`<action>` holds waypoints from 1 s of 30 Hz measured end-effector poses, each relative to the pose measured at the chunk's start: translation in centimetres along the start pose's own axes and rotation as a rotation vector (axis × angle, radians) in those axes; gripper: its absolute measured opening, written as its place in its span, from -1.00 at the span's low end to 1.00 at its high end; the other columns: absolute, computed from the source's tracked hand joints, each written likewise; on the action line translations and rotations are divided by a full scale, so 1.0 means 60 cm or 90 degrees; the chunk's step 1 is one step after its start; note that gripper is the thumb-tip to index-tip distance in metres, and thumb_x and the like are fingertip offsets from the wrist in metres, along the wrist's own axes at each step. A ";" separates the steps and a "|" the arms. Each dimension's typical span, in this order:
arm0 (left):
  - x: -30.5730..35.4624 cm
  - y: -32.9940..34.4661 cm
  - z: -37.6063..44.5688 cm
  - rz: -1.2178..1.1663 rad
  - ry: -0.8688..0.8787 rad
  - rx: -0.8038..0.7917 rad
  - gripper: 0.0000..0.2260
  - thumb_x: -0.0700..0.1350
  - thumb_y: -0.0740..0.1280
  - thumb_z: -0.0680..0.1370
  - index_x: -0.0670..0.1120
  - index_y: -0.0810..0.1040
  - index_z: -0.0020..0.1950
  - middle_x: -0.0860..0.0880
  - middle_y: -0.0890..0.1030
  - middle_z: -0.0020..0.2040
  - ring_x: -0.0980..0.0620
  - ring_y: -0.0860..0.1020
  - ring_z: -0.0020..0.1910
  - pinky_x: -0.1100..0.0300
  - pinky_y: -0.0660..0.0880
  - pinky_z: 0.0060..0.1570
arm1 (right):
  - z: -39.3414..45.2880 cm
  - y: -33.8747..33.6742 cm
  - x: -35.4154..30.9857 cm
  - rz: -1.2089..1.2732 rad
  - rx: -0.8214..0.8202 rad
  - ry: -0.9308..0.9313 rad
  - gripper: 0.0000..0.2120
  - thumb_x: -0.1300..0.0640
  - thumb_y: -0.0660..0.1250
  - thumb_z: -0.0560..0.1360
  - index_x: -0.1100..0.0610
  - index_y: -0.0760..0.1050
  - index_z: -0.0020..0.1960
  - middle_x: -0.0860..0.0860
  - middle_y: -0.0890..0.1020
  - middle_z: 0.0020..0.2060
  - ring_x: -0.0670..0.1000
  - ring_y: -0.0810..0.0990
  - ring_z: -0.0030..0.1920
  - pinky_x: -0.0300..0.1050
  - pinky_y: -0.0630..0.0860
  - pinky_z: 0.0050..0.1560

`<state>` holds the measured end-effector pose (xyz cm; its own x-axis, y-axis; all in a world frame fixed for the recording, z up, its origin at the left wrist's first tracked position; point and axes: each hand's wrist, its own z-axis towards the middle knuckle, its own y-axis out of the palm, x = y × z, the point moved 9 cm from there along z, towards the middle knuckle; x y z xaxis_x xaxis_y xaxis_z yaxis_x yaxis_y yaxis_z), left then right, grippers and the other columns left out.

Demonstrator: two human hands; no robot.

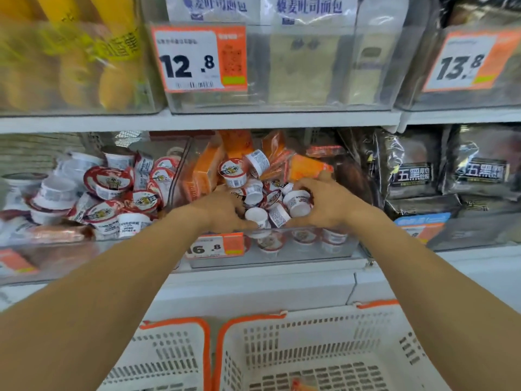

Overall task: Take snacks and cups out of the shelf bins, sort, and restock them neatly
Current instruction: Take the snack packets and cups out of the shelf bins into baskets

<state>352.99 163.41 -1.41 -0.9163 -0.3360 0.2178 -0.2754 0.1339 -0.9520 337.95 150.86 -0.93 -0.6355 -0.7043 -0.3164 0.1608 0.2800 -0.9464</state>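
Both hands are in the middle clear bin [282,230] on the lower shelf, reaching over its front wall. The left hand [222,210] lies on the left flank of a heap of small cups [255,193], fingers curled in around one white cup bottom at the front. The right hand [327,201] cups the right flank, fingers and thumb wrapped round an upturned cup [297,203]. Palms face each other with the heap between them; likely a two-handed scoop, so several cups come out at once rather than one by one.

The cups lie every way: some foil lid up, some on their sides, some bottom up. More stand upright behind the bin's front wall, beside the orange price tag [215,246]. Orange snack packs [205,170] are wedged along the back and left side of the same bin, mixed in with the cups, which is probably why this bin needs emptying and sorting.

The bin to the left [42,246] holds a similar jumble of the same cups [108,182]. To the right, dark bread bags [414,165] stand in rows. The upper shelf carries bins of toast bags [304,66] and yellow packs [84,52], blurred.

Below the shelf's front edge sit two white baskets with orange rims, the right basket [324,348] and the left basket [174,359], right under the arms, well placed to receive a scooped load. The right one shows something orange at its bottom; too cut off to identify.
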 end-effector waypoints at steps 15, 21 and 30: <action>0.038 0.001 0.010 -0.097 0.117 -0.004 -0.71 0.14 0.44 0.50 0.05 0.66 0.15 0.13 0.47 0.11 0.05 0.45 0.19 0.19 0.36 0.20 | -0.004 -0.006 -0.038 0.094 0.059 -0.121 -0.53 -0.03 0.65 0.30 -0.05 0.53 0.12 -0.04 0.47 0.11 0.02 0.50 0.07 -0.14 0.44 0.02; 0.026 -0.005 0.010 -0.185 0.156 0.057 -0.88 0.06 0.52 0.45 0.14 0.64 -0.08 0.21 0.52 0.01 0.11 0.48 0.13 0.14 0.40 0.25 | -0.003 0.002 -0.052 0.092 0.014 -0.109 -0.09 -0.17 0.66 0.22 -0.16 0.33 0.46 -0.02 0.34 0.24 0.02 0.44 0.20 -0.03 0.44 0.35; 0.001 -0.011 0.009 -0.272 0.137 0.070 -0.92 -0.04 0.55 0.44 0.05 0.69 -0.12 0.12 0.64 0.00 0.14 0.55 0.08 0.14 0.44 0.18 | 0.010 0.017 -0.073 0.153 -0.003 -0.178 -0.37 0.00 0.68 0.27 -0.03 0.54 0.28 -0.13 0.56 0.22 -0.07 0.51 0.19 -0.09 0.50 0.23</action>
<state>353.27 162.77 -0.88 -0.7709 -0.1381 0.6218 -0.6175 -0.0778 -0.7827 341.31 153.84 -0.55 -0.3488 -0.7690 -0.5357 0.2771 0.4614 -0.8428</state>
